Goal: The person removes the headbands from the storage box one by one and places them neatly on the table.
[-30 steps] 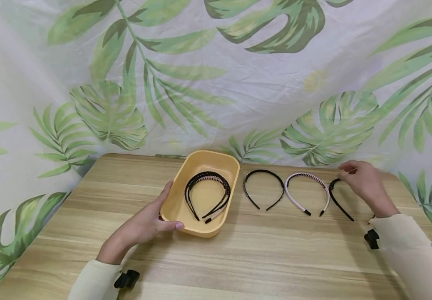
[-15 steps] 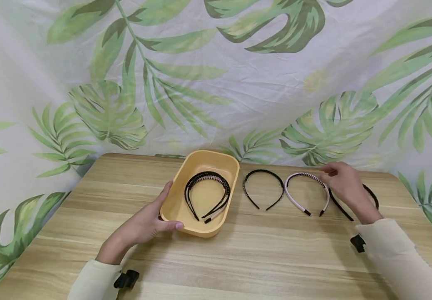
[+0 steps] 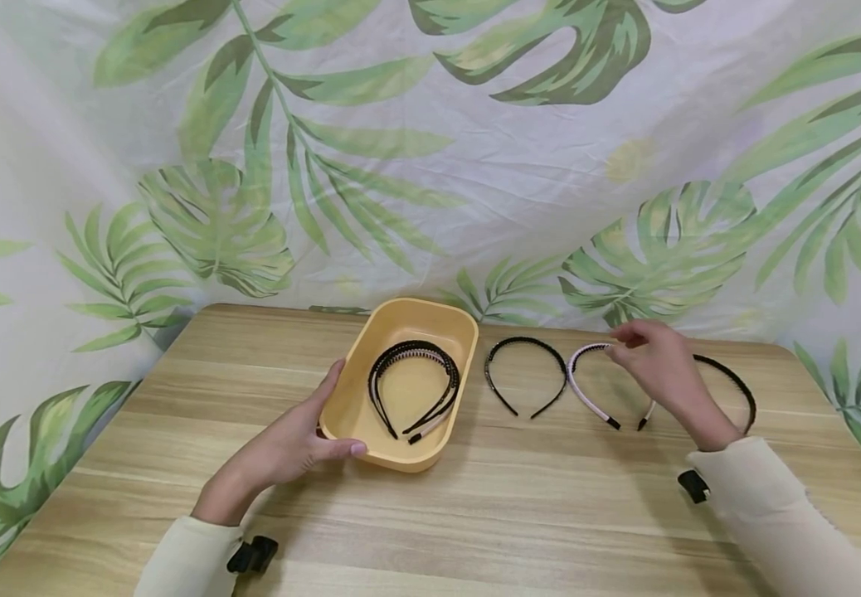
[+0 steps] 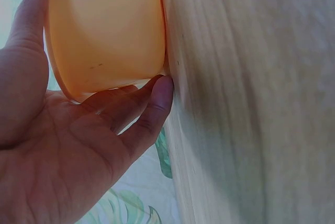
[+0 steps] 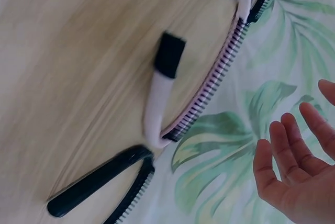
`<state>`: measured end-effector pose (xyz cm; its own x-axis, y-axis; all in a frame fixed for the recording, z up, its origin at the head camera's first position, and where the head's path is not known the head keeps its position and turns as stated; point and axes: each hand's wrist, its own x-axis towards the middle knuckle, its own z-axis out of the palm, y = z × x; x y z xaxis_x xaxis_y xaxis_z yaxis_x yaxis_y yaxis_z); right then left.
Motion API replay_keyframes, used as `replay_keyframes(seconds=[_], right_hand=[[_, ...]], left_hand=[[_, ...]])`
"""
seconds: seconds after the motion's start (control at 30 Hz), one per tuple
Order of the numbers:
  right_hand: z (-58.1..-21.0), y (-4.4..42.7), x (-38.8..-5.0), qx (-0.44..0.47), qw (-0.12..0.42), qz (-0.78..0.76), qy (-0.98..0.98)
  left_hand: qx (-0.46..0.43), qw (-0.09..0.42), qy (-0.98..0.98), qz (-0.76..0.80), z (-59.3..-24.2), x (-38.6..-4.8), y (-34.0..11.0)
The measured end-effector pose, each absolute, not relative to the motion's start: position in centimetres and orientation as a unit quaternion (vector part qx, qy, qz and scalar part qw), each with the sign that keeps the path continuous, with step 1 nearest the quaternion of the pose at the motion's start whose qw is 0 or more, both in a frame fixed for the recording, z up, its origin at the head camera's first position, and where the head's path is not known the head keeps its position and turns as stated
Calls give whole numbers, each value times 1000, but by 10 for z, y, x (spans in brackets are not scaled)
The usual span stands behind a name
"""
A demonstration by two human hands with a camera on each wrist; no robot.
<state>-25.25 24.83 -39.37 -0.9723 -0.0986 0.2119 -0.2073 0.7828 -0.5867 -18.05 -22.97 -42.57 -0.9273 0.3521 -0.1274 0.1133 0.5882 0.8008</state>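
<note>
My left hand (image 3: 289, 444) grips the near left corner of the yellow bin (image 3: 350, 387), thumb at its near rim; in the left wrist view the hand (image 4: 78, 145) lies around the bin wall (image 4: 110, 30). Several headbands (image 3: 380, 365) lie inside the bin. My right hand (image 3: 660, 370) hovers over the right side of the pink headband (image 3: 583, 396), holding nothing. In the right wrist view that hand (image 5: 301, 171) has its fingers loosely bent, apart from the pink headband (image 5: 159, 98) and the black one (image 5: 99, 179).
A dark headband (image 3: 495, 386) lies between the bin and the pink one. Another black headband (image 3: 742, 388) lies at the far right, partly behind the right forearm. A leaf-patterned cloth (image 3: 505, 191) hangs behind the wooden table (image 3: 475, 531).
My right hand has moved left, from above the rightmost black headband to above the pink one. The left hand and the bin have stayed in place.
</note>
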Motion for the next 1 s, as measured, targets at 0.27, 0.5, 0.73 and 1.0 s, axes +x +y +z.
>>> replay_keyframes(seconds=[0.27, 0.5, 0.73, 1.0], right_hand=[[-393, 228, -252, 93, 88, 327, -936], [-393, 210, -250, 104, 77, 345, -930], [-394, 191, -248, 118, 66, 365, -921], [-396, 172, -251, 143, 75, 387, -908]], left_hand=[[130, 142, 878, 437, -426, -181, -230], [135, 143, 875, 441, -426, -181, -230], [139, 142, 874, 443, -425, -180, -230], [134, 139, 878, 438, -426, -180, -229]])
